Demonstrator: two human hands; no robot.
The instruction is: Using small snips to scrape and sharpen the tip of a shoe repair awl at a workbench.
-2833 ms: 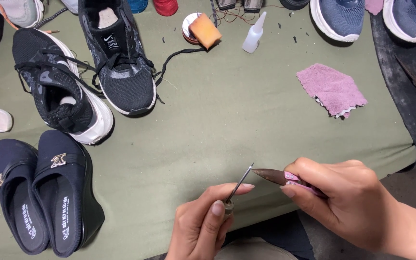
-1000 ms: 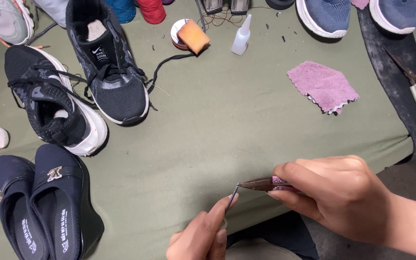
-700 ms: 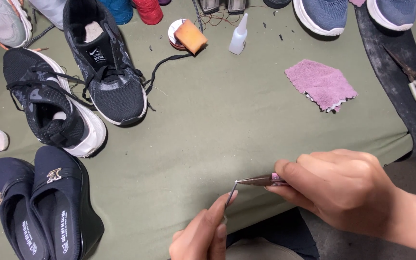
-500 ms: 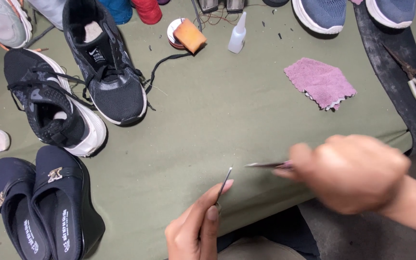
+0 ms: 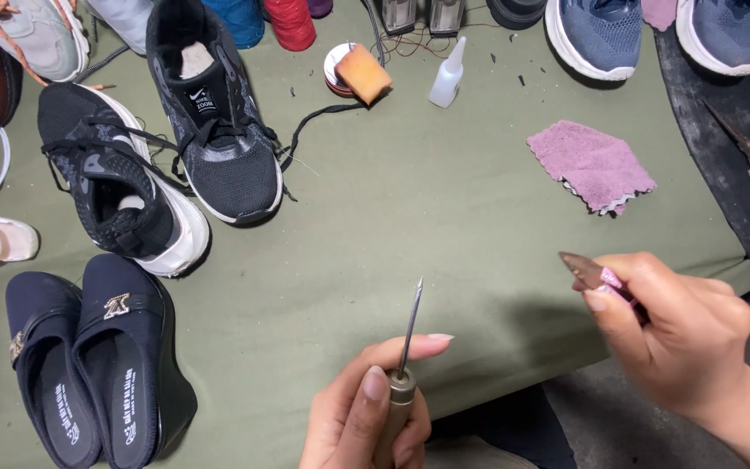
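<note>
While an olive-green cloth covers the work table [image 5: 444,217], the largest things on it lie toward its left edge: a pair of black mesh sneakers [image 5: 167,148] with white soles and, nearer the front left corner, a pair of navy slip-on shoes [image 5: 88,356] with metal buckles. Blue-grey sneakers [image 5: 601,35] stand at the far edge, and a crumpled pink cloth [image 5: 592,165] lies toward the right edge. A small white glue bottle [image 5: 447,76] stands near the far edge, just beside an orange block [image 5: 363,73].

Over the near edge, the left hand [image 5: 366,412] is closed around a stitching awl [image 5: 403,365], thumb pressed on its brownish handle; the thin steel needle points up and away, tilted slightly right. Well apart from it, at the near right corner, the right hand [image 5: 670,334] pinches a second small tool [image 5: 596,276], brown-tipped with a pink band, mostly hidden in the fingers.
</note>
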